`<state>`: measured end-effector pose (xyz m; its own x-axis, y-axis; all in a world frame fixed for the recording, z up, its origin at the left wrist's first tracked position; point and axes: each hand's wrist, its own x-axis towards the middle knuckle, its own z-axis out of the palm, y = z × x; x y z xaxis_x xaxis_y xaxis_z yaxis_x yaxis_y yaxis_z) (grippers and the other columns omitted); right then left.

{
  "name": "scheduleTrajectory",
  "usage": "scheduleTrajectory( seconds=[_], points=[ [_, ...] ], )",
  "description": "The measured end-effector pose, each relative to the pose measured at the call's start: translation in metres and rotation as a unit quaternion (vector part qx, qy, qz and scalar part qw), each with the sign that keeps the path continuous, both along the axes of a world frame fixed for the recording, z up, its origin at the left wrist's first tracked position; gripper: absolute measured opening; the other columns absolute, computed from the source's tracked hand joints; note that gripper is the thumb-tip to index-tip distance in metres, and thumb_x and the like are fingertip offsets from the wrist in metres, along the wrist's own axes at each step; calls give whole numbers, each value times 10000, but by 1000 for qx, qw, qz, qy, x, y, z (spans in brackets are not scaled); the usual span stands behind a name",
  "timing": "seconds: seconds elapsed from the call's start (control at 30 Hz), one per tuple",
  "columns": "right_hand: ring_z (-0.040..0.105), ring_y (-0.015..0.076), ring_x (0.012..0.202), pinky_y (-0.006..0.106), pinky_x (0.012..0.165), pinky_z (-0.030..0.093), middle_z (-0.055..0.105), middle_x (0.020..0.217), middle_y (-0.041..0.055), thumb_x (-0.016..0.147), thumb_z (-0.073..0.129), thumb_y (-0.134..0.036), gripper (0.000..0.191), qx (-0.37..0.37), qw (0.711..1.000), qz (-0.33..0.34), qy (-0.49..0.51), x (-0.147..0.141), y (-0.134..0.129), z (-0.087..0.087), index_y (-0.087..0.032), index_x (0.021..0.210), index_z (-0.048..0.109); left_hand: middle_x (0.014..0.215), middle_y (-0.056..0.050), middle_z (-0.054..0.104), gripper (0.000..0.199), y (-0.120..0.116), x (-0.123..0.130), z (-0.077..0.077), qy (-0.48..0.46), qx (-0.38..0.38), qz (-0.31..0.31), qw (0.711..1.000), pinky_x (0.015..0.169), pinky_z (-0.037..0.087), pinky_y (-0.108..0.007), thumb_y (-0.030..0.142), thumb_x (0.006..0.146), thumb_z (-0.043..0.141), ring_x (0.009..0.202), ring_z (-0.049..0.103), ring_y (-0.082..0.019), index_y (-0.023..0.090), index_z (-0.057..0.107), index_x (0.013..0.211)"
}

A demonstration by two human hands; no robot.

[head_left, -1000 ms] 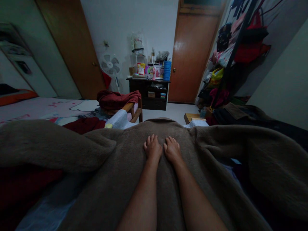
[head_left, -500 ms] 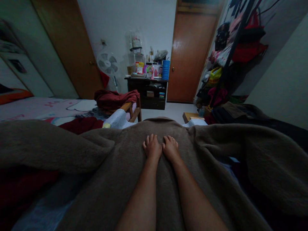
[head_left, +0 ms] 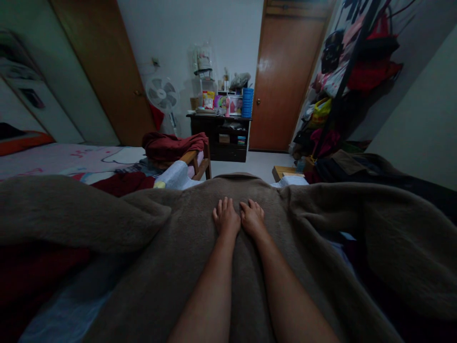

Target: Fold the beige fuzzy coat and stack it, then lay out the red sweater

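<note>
A brown fleecy coat (head_left: pixel 193 238) lies spread out in front of me, its collar at the far end and its sleeves stretched to both sides. My left hand (head_left: pixel 227 219) rests flat on the upper part of the coat, fingers spread a little. Close beside it, my right hand (head_left: pixel 253 216) also lies palm down on the fabric with its fingers apart. Neither hand grips anything. Under the coat's left sleeve some dark red cloth (head_left: pixel 121 183) shows, and a light blue cover (head_left: pixel 67 309) appears below it.
A wooden frame (head_left: pixel 203 166) with a red cloth (head_left: pixel 174 145) over it stands beyond the left sleeve. Farther off are a fan (head_left: pixel 163 93), a dark cabinet (head_left: pixel 217 138) and a door (head_left: pixel 278 81). Dark clothes (head_left: pixel 371 171) lie at the right, near hanging bags (head_left: pixel 371 71).
The view has shifted very slightly. My right fingers have spread a bit, the index finger now apart from the others; both hands stay at the same place on the coat.
</note>
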<state>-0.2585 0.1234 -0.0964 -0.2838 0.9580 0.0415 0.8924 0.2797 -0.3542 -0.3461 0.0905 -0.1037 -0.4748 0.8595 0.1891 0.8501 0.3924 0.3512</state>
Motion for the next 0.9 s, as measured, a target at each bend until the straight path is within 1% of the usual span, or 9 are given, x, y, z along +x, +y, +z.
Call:
scheduleTrajectory(
  seconds=[0.17, 0.27, 0.33, 0.4, 0.53, 0.6, 0.73, 0.8, 0.9],
  points=[
    [314, 271, 1397, 430, 1111, 232, 378, 1525, 71, 950, 391, -321, 447, 4, 1000, -5, 0, -1, -1, 1, -313, 1381, 510, 1571, -58, 311, 536, 0, 3, 0, 7, -13, 9, 1000, 1164, 231, -430, 229, 927, 344, 1450, 245, -211, 215, 408, 1459],
    [309, 277, 1400, 439, 1113, 228, 370, 1530, 66, 947, 400, -325, 450, -1, 1000, -5, -4, -1, -1, 0, -317, 1385, 504, 1569, -57, 316, 533, 2, 3, 0, 11, -20, 11, 1000, 1152, 256, -423, 261, 921, 373, 1447, 248, -218, 217, 420, 1450],
    [301, 279, 1403, 446, 1114, 225, 368, 1531, 62, 949, 397, -331, 448, -5, 1000, -6, -5, -1, -1, 0, -324, 1385, 503, 1549, -53, 358, 520, 4, 0, 2, 7, -26, 6, 1000, 1135, 286, -419, 255, 919, 377, 1430, 282, -218, 229, 436, 1435],
    [297, 274, 1404, 443, 1117, 218, 374, 1527, 58, 957, 381, -331, 442, -5, 1000, -9, -2, -1, -1, -1, -330, 1381, 508, 1505, -56, 430, 498, 7, -8, 6, 6, -32, -6, 999, 1107, 329, -410, 229, 917, 372, 1383, 358, -216, 242, 466, 1407],
    [304, 275, 1402, 438, 1121, 213, 382, 1522, 64, 971, 354, -321, 433, 5, 1000, -11, 4, -2, -1, -2, -321, 1371, 523, 1398, -67, 544, 429, 14, -31, 13, 25, -51, -56, 997, 1043, 399, -381, 240, 929, 384, 1257, 484, -219, 248, 535, 1331],
    [309, 277, 1400, 436, 1123, 212, 382, 1522, 67, 970, 362, -320, 431, 7, 1000, -12, 6, -2, -2, -2, -316, 1367, 527, 1419, -58, 527, 415, 18, -43, 13, 45, -54, -82, 994, 1066, 375, -404, 296, 939, 396, 1281, 458, -232, 250, 541, 1325],
    [293, 280, 1411, 446, 1127, 205, 365, 1533, 71, 971, 350, -324, 436, 2, 1000, -10, 10, -2, -5, 2, -306, 1370, 524, 1538, -31, 383, 483, 26, -59, 5, 75, -60, -112, 989, 1168, 183, -492, 392, 954, 372, 1439, 247, -245, 267, 459, 1412],
    [269, 303, 1421, 475, 1129, 189, 347, 1542, 87, 966, 366, -392, 452, -3, 1000, -8, 14, -4, -8, 4, -288, 1381, 513, 1572, -32, 315, 516, 31, -65, 2, 72, -72, -119, 988, 1176, 148, -493, 428, 959, 351, 1464, 194, -234, 278, 408, 1449],
    [233, 348, 1428, 521, 1129, 157, 316, 1553, 122, 922, 413, -540, 563, -4, 1000, -11, 18, -7, -12, 5, -252, 1398, 493, 1586, -48, 278, 562, 40, -79, 2, 71, -83, -128, 986, 1172, 146, -504, 506, 954, 331, 1465, 198, -242, 279, 381, 1466]
  ],
)
